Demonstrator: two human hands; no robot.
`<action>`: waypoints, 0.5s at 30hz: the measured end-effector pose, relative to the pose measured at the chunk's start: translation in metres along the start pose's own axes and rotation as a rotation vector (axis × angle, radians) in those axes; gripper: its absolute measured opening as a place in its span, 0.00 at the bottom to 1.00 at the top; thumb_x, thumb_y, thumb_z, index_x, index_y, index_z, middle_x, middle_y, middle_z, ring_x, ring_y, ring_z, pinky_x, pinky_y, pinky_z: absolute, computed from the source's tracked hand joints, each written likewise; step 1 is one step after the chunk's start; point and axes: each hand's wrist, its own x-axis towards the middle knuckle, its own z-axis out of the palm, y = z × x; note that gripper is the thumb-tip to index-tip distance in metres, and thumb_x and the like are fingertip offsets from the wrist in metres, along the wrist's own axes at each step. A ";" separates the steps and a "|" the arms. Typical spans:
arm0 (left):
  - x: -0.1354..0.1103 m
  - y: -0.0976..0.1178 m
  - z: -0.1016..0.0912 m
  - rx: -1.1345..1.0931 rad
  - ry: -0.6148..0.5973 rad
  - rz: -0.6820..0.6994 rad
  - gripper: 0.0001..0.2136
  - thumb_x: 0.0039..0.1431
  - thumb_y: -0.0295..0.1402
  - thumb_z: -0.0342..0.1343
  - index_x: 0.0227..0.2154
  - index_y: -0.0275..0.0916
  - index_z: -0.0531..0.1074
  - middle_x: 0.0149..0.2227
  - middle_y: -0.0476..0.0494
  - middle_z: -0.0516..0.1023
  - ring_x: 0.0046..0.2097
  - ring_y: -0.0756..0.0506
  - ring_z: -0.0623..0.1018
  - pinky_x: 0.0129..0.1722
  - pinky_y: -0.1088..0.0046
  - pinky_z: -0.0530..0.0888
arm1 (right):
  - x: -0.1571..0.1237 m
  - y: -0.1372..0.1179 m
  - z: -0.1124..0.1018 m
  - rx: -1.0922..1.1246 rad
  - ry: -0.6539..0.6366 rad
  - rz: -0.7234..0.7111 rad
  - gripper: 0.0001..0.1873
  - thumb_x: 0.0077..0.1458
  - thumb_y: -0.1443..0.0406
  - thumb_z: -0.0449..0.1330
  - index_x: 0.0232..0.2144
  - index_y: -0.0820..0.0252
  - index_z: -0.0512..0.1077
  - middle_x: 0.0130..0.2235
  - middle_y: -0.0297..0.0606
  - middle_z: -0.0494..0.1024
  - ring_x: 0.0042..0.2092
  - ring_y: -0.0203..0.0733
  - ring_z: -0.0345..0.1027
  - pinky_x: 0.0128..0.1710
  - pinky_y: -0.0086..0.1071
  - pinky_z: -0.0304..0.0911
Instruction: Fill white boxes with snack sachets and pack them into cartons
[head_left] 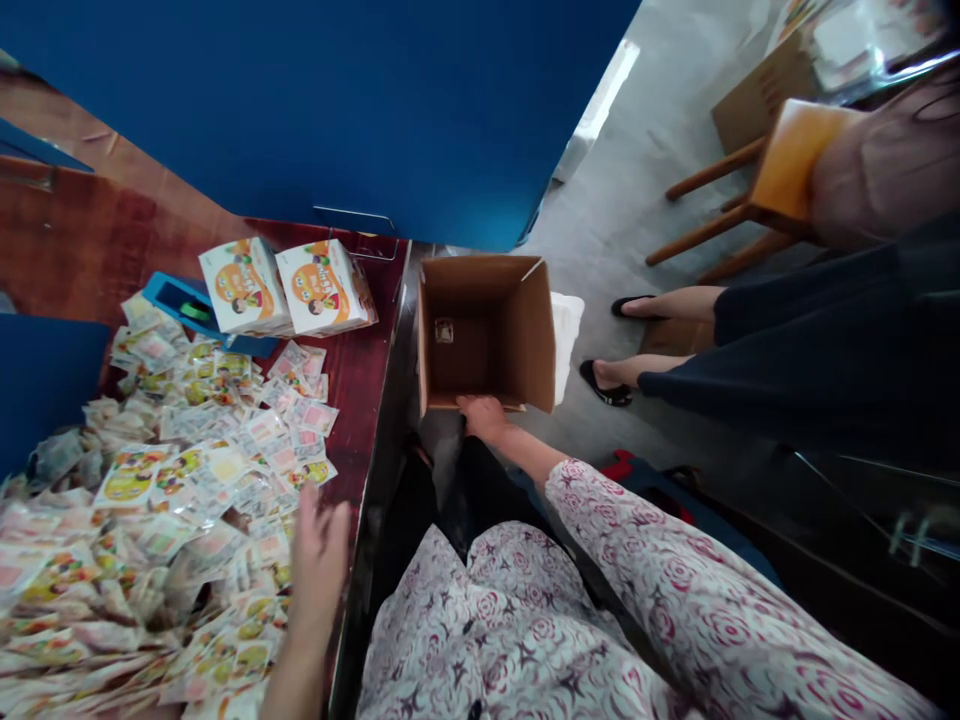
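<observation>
An open cardboard box [525, 340] stands low beside the table, with one small packet [444, 330] on its bottom. The near rim of this box is held by my right hand [484, 417], its fingers hooked over the edge. At the table's edge my left hand [319, 545], a little blurred, has its fingers spread and nothing in them. It is nearest to a big heap of small printed packets [217, 480] that covers the left part of the table.
Two stacks of white and orange printed cartons [322, 290] stand at the back of the red-brown table [349, 400], beside a blue tray [180, 305]. A blue partition [337, 110] rises behind. To the right, a person in dark clothing [787, 350] is near a wooden stool [795, 150].
</observation>
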 end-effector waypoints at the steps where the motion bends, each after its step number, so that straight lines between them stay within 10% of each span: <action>1: 0.014 0.028 0.026 -0.059 -0.086 0.114 0.35 0.63 0.47 0.49 0.69 0.40 0.49 0.70 0.35 0.55 0.69 0.38 0.62 0.65 0.61 0.66 | 0.006 -0.003 -0.003 0.006 0.001 0.008 0.19 0.63 0.69 0.53 0.55 0.61 0.70 0.54 0.49 0.77 0.55 0.49 0.71 0.52 0.36 0.65; 6: 0.105 0.120 0.105 -0.113 -0.253 0.355 0.38 0.61 0.43 0.56 0.68 0.33 0.48 0.70 0.28 0.54 0.70 0.37 0.58 0.66 0.59 0.63 | 0.026 -0.017 -0.013 0.055 -0.044 0.048 0.20 0.61 0.71 0.55 0.55 0.60 0.72 0.53 0.48 0.78 0.54 0.50 0.72 0.52 0.38 0.66; 12: 0.160 0.157 0.121 0.021 -0.506 0.252 0.35 0.61 0.37 0.54 0.69 0.39 0.50 0.52 0.35 0.78 0.52 0.34 0.79 0.50 0.61 0.74 | 0.028 0.007 -0.018 0.231 -0.084 0.084 0.26 0.58 0.72 0.55 0.58 0.59 0.71 0.57 0.45 0.76 0.57 0.49 0.71 0.55 0.37 0.67; 15: 0.162 0.163 0.121 0.111 -0.509 0.238 0.37 0.58 0.31 0.52 0.70 0.38 0.48 0.51 0.33 0.79 0.48 0.31 0.80 0.44 0.60 0.74 | 0.050 0.027 -0.026 0.610 0.131 0.171 0.28 0.60 0.74 0.47 0.61 0.57 0.69 0.59 0.38 0.75 0.58 0.39 0.70 0.57 0.32 0.66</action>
